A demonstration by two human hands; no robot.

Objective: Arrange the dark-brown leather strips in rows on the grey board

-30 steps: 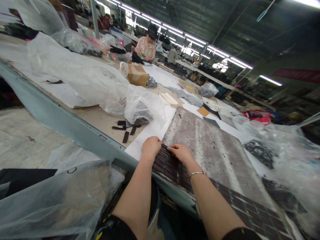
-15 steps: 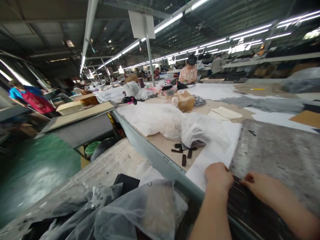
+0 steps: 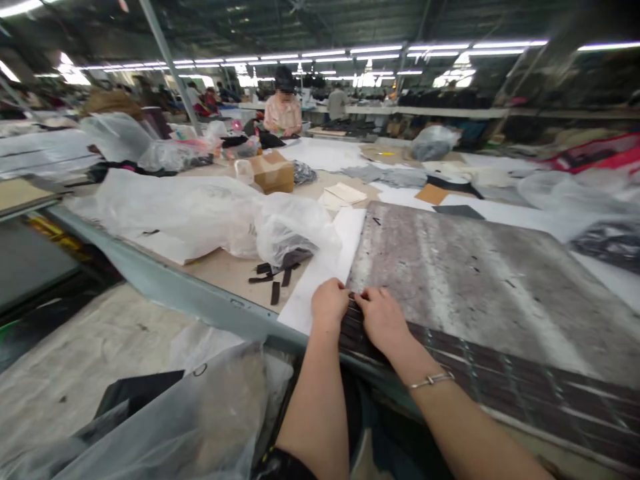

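My left hand (image 3: 330, 305) is closed, thumb and fingers pinched at the left end of a row of dark strips (image 3: 353, 327). Right beside it, my right hand (image 3: 384, 320) is closed too, its fingertips pinching at the same strip end, with a small gap between the hands. The strips lie along the front edge of a worn grey board (image 3: 470, 280), partly under my right hand. Exactly which strip sits between the fingertips is hidden. A white sheet (image 3: 305, 293) lies just left of my left hand.
Small loose dark pieces (image 3: 275, 293) lie on the table to the left, near a clear plastic bag (image 3: 295, 230). Behind stands a cardboard box (image 3: 273, 172). More plastic (image 3: 215, 400) covers a lower surface at the front left. A person (image 3: 283, 110) works across the table.
The view has swung to the right, so the board and strips show more fully. Both hands remain at the strips' left end, and the fingertips are closer together.
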